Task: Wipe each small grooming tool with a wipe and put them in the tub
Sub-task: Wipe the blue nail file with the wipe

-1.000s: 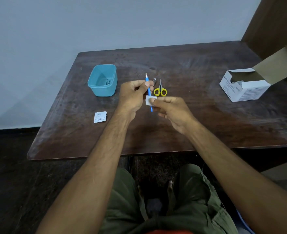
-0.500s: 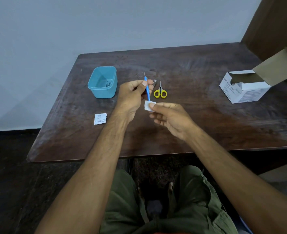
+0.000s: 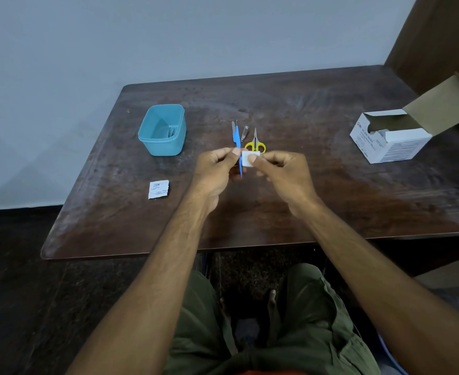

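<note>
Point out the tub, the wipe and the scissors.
tub [image 3: 178, 115]: head view, far rim.
wipe [image 3: 247, 159]: head view, white face beside the thumb.
scissors [image 3: 261, 146]: head view, yellow handle loop.

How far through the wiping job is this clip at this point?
Early to midway. The tub already seems to hold one slim item, though it is unclear what. In hand: the left hand holds the blue tool while the right hand pinches the wipe on it. Left: nail clipper and yellow scissors.

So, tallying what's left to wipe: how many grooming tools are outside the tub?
3: blue tool in the left hand, nail clipper and yellow scissors on the table.
</note>
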`<state>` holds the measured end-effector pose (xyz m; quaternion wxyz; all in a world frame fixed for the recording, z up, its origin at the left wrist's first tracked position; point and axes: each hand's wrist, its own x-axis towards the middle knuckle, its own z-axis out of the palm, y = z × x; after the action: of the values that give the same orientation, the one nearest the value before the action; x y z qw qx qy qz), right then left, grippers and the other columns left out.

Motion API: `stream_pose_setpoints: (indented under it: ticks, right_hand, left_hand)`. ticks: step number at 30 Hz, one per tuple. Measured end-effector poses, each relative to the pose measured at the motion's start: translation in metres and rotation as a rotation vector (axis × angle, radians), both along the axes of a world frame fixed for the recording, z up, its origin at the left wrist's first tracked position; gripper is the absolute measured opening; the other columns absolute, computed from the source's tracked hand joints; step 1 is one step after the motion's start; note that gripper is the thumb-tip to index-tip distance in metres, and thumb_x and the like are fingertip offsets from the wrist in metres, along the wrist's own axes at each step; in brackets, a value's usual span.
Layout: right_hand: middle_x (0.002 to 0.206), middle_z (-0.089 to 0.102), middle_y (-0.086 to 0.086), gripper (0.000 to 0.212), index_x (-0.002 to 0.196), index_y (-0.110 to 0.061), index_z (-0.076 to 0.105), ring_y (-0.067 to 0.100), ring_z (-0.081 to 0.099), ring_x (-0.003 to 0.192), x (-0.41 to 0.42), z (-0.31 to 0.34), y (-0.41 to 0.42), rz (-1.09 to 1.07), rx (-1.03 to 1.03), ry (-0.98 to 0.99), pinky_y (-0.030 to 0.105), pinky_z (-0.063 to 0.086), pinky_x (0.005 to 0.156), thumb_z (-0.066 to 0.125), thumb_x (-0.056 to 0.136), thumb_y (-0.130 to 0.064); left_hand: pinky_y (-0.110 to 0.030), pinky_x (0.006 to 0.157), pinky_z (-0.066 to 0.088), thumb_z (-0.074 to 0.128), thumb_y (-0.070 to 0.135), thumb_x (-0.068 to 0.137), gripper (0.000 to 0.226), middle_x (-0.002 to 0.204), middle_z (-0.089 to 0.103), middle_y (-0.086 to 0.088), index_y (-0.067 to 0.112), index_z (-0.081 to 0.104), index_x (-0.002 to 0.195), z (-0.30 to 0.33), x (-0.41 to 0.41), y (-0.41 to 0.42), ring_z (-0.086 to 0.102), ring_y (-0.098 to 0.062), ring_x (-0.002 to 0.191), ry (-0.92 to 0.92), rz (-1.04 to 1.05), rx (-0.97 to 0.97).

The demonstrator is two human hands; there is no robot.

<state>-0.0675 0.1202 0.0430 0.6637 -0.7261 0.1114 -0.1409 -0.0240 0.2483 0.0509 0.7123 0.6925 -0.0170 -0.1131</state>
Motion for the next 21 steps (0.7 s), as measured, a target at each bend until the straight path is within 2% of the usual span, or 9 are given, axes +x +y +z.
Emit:
stream_pose_setpoints:
  ticks: [5,9,11,15,18,21]
  right_hand:
    - [0.067,0.071,0.000,0.006,0.078,-0.010,0.075,0.002,0.061,0.062,0.009,0.013,-0.003,0.001,-0.056,-0.072,0.018,0.049,0.065,0.074,0.082,-0.014]
    - [0.063,0.070,0.009,0.010,0.072,-0.010,0.072,0.014,0.065,0.059,0.019,0.016,0.000,-0.022,-0.105,-0.039,0.032,0.055,0.070,0.078,0.077,-0.016]
    - [0.062,0.069,0.008,0.011,0.072,-0.012,0.071,0.012,0.064,0.058,0.024,0.018,-0.002,-0.045,-0.079,-0.015,0.029,0.055,0.069,0.079,0.076,-0.018]
    - [0.069,0.068,0.011,0.016,0.082,-0.001,0.071,0.010,0.060,0.057,0.022,0.022,-0.001,-0.019,0.056,0.033,0.018,0.052,0.060,0.079,0.078,-0.014]
    - [0.068,0.065,0.003,0.008,0.077,-0.011,0.070,0.007,0.059,0.059,0.009,0.016,0.003,0.068,0.069,0.119,0.007,0.042,0.050,0.076,0.080,-0.015]
    - [0.066,0.065,0.000,0.009,0.076,-0.013,0.069,0.003,0.060,0.056,0.006,0.015,0.000,0.060,0.088,0.152,0.005,0.040,0.047,0.076,0.081,-0.016]
  left_hand:
    - [-0.021,0.055,0.055,0.045,0.012,0.101,0.023,0.074,0.060,-0.005,0.004,0.065,0.094,-0.003,-0.009,-0.004,0.063,-0.008,0.053,0.015,-0.069,0.006]
    - [-0.019,0.053,0.052,0.044,0.010,0.101,0.024,0.071,0.059,-0.003,0.005,0.065,0.089,-0.007,-0.012,-0.006,0.061,-0.007,0.051,-0.066,-0.094,0.084]
    - [-0.020,0.055,0.051,0.045,0.011,0.101,0.024,0.071,0.060,-0.002,0.004,0.066,0.093,-0.008,-0.012,-0.006,0.061,-0.007,0.053,-0.099,-0.099,0.129]
    - [-0.021,0.055,0.050,0.044,0.011,0.101,0.024,0.072,0.060,-0.002,0.005,0.066,0.093,-0.010,-0.011,-0.005,0.060,-0.007,0.053,-0.117,-0.092,0.136]
    - [-0.021,0.052,0.048,0.043,0.008,0.101,0.025,0.071,0.060,-0.003,0.003,0.065,0.091,-0.013,-0.010,-0.003,0.059,-0.007,0.051,-0.124,-0.087,0.138]
    - [-0.018,0.051,0.047,0.044,0.008,0.101,0.024,0.070,0.059,-0.002,0.001,0.065,0.093,-0.016,-0.014,-0.003,0.058,-0.006,0.051,-0.126,-0.099,0.155]
